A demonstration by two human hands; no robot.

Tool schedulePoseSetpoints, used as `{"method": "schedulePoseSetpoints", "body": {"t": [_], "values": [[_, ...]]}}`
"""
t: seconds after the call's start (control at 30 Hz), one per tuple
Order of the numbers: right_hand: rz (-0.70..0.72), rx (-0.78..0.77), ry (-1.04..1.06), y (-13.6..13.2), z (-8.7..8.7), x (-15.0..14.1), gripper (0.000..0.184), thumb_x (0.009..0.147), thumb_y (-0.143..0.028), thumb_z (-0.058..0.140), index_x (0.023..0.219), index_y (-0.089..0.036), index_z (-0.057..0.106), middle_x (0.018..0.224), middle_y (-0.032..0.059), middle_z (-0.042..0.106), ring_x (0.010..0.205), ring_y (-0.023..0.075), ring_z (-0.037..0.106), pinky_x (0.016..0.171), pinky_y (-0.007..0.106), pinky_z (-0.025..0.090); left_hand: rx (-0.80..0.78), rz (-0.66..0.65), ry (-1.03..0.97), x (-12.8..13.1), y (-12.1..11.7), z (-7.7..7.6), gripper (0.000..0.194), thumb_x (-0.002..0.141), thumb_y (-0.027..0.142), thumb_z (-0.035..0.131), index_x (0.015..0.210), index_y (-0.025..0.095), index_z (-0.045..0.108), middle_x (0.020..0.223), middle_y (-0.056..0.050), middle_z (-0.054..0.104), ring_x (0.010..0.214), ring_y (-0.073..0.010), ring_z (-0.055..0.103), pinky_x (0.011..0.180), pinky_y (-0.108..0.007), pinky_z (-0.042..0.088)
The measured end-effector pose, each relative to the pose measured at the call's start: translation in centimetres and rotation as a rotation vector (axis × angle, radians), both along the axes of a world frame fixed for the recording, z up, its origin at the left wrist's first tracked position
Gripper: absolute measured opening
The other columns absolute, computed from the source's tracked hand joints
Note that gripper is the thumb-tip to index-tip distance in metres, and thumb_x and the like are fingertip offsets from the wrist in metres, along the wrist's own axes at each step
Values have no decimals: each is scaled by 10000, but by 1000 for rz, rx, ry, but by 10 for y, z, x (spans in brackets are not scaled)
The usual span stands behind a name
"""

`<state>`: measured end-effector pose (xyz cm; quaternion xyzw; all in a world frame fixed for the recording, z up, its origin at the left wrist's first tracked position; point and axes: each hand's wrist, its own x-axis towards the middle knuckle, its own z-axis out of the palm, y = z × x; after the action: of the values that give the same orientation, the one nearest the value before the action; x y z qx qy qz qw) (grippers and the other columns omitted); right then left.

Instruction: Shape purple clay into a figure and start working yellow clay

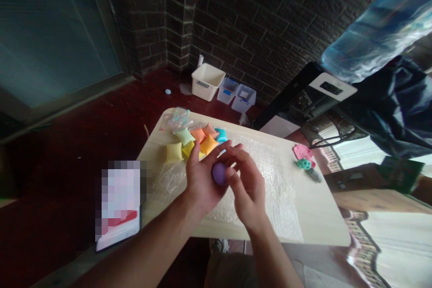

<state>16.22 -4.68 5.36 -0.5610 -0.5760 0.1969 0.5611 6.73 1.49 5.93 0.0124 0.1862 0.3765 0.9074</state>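
Ball (219, 174) on upturned left hand (202, 182); right hand (250, 182) curled.

Left hand (204, 184) palm up, right hand (250, 184) just beside it, fingers (248, 159) curled, both forearms (162, 236) bare.

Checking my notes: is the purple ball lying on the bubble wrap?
No, the purple ball sits on the palm of the left hand.

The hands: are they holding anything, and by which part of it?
Yes, a purple ball. Its underside rests on the open left hand, and the thumb of the right hand seems to touch its right side.
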Motion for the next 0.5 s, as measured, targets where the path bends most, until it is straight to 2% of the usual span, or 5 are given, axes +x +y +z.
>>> {"method": "schedulePoseSetpoints", "body": {"t": [0.07, 0.17, 0.37, 0.5], "values": [[62, -46, -135, -1, 3, 4, 375, 949, -307, 726, 1323, -298, 712, 1280, 84, 742, 1203, 312, 674, 1053, 536, 536, 2, 30, 48, -1, 4, 0, 672, 961, 731, 429, 1138, 158, 732, 1247, -183, 748, 1349, -364, 606, 1164, -510, 443], [90, -48, -228, -1, 0, 5, 362, 930, -252, 739, 1291, -279, 727, 1230, 96, 753, 1150, 302, 690, 1005, 518, 567, 44, 80, 124, 0, 7, -1, 701, 968, 733, 429, 1158, 139, 750, 1224, -187, 752, 1317, -350, 620, 1182, -496, 421], [84, -63, -11, -3, -18, 4, 301, 949, -240, 699, 1247, -267, 724, 1206, 97, 761, 1097, 277, 715, 992, 502, 586, 112, 169, 190, 9, 2, -3, 682, 1000, 691, 415, 1104, 128, 786, 1166, -165, 744, 1271, -298, 625, 1190, -414, 400], [8, -120, 146, 2, -27, 21, 271, 942, -317, 743, 1207, -258, 737, 1159, 99, 789, 1027, 260, 743, 905, 467, 621, 135, 183, 276, 11, 5, -15, 610, 980, 684, 448, 1059, 164, 759, 1154, -141, 727, 1165, -281, 643, 1036, -402, 490]]}}
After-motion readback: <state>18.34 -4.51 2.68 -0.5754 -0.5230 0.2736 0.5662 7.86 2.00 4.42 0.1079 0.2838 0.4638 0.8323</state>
